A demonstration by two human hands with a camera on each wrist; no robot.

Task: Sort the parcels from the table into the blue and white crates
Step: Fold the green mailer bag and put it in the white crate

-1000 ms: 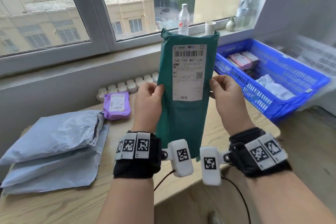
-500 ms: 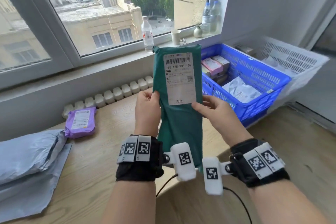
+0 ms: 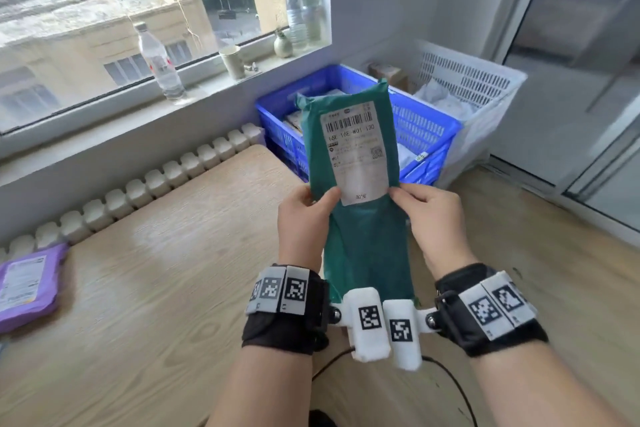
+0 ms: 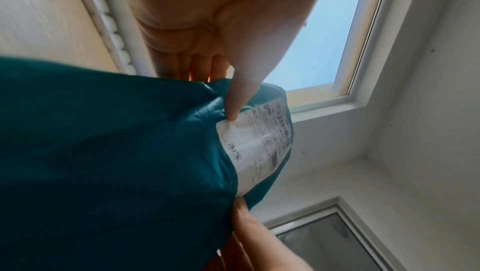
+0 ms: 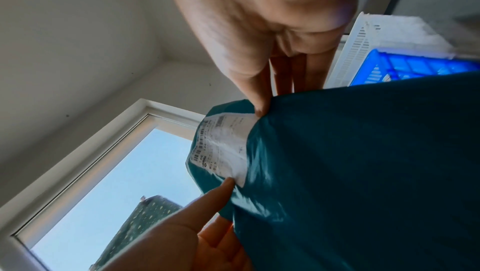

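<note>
A long green parcel [image 3: 367,239] with a white shipping label [image 3: 356,152] stands upright between both hands, label facing me. My left hand [image 3: 304,215] pinches its left edge, thumb on the front and fingers behind. My right hand [image 3: 429,215] pinches its right edge the same way. The wrist views show the green parcel [image 4: 116,162] [image 5: 363,172] with a thumb at each lower corner of the label. Behind the parcel sits the blue crate [image 3: 426,128] holding several parcels, and beyond it the white crate [image 3: 485,80] with a white bag and a brown box inside.
A purple parcel [image 3: 27,284] lies at the left edge of the wooden table [image 3: 156,270]. Bottles [image 3: 159,62], a paper cup [image 3: 231,61] and a small vase [image 3: 283,45] stand on the windowsill. A glass door [image 3: 588,80] is at the right.
The view has swung right toward the crates. Both hands have carried the green parcel rightward, and it now stands in front of the blue crate. The grey parcels have left the view.
</note>
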